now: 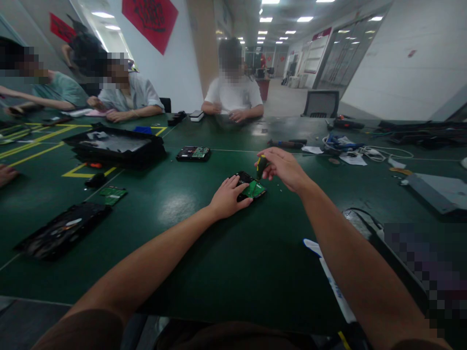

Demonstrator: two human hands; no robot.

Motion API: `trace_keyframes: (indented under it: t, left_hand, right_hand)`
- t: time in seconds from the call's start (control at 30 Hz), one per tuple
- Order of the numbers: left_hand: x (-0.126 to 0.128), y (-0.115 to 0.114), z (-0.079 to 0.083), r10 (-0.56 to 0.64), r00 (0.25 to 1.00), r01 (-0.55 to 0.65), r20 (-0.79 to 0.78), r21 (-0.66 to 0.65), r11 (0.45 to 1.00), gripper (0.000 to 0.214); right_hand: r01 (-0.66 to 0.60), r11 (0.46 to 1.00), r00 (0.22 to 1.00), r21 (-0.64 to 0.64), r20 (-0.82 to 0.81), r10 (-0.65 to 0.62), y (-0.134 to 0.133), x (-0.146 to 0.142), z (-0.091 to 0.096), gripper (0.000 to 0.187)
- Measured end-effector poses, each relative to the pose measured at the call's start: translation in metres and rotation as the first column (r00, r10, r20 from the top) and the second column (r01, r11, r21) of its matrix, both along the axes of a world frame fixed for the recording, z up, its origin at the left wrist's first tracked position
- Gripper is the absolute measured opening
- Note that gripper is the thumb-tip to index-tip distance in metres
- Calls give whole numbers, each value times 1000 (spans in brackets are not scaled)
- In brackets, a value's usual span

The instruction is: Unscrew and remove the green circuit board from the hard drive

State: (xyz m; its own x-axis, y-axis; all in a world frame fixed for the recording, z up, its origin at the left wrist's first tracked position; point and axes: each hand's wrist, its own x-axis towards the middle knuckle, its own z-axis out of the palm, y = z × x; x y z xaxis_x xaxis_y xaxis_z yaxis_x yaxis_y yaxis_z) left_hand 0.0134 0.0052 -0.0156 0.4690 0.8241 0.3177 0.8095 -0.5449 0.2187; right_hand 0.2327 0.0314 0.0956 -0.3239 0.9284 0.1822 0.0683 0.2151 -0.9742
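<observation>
A hard drive (260, 192) with a green circuit board facing up lies flat on the table in front of me. My left hand (229, 197) holds it at its left side, fingers over the black casing and thumb along the near edge. My right hand (282, 167) is closed around the handle of a screwdriver (260, 167), dark green with yellow. The screwdriver stands nearly upright over the board, its shaft pointing down at it. Whether the tip sits in a screw is too small to tell.
Another hard drive (193, 153) lies farther back. To the left are a black tray (120, 146), a loose green circuit board (114, 195) and a black casing (63, 231). Cables (379, 153) and a grey metal box (438, 192) are on the right. Several people sit around the green table (204, 262).
</observation>
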Motion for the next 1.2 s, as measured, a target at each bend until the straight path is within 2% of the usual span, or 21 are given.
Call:
trace_keyframes:
  t: [0.17,0.37,0.47,0.6,0.7,1.03,1.2]
  left_hand:
    - [0,1,0,-5,1000,5,5,3,1000,65]
    - [0,0,1,-10,1000,10,12,-5,1000,65]
    - [0,0,1,-10,1000,10,17,-7,1000,64]
    - [0,0,1,-9,1000,9,17,-5,1000,65]
    - [0,0,0,-9,1000,9,12,-5,1000,65]
    - [0,0,1,-4,1000,4,6,-1,1000,64]
    - [0,0,1,-3,1000,3,5,-13,1000,66]
  right_hand:
    - [24,996,993,91,112,-34,1,2,-1,28]
    - [13,1000,999,10,47,-13,-2,-1,0,32]
    - [5,1000,1000,-17,21,-4,-3,-1,2,26]
    - [-27,1000,998,16,63,26,-1,0,2,27]
    - [1,999,995,36,95,-4,-1,0,1,29]
    - [-71,997,997,-40,9,71,-5,-1,5,28]
    - [-53,998,994,37,98,49,-5,1,5,26]
